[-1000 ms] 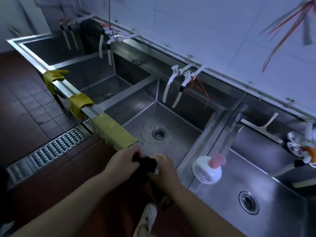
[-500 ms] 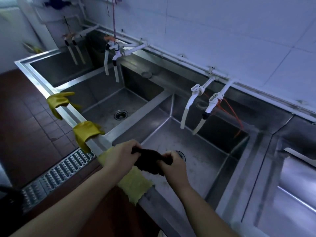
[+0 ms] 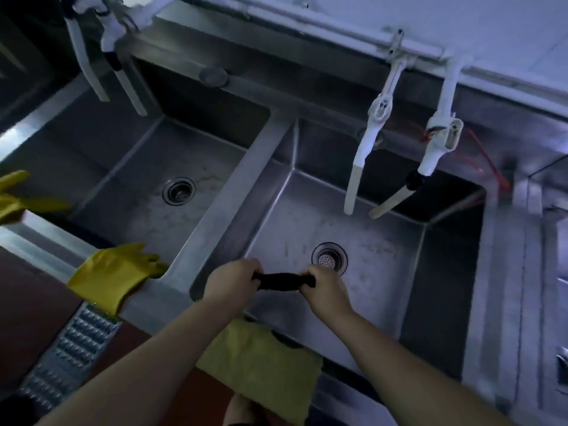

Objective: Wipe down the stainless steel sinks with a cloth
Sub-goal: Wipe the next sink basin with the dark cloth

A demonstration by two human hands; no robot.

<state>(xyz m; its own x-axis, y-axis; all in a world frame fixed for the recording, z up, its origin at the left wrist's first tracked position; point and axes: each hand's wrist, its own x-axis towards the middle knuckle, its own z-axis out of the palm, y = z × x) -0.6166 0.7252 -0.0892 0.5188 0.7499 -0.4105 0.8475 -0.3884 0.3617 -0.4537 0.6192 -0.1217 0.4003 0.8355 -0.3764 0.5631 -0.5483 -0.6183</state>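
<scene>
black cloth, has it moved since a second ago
Yes. The black cloth, then bunched at the sink's front rim, is now stretched between both hands over the basin, near the drain.

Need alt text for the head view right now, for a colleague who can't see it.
Both hands, left hand and right hand, grip a twisted dark cloth over a steel sink, near its drain. Yellow gloves and a yellow cloth hang over the front rim.
</scene>
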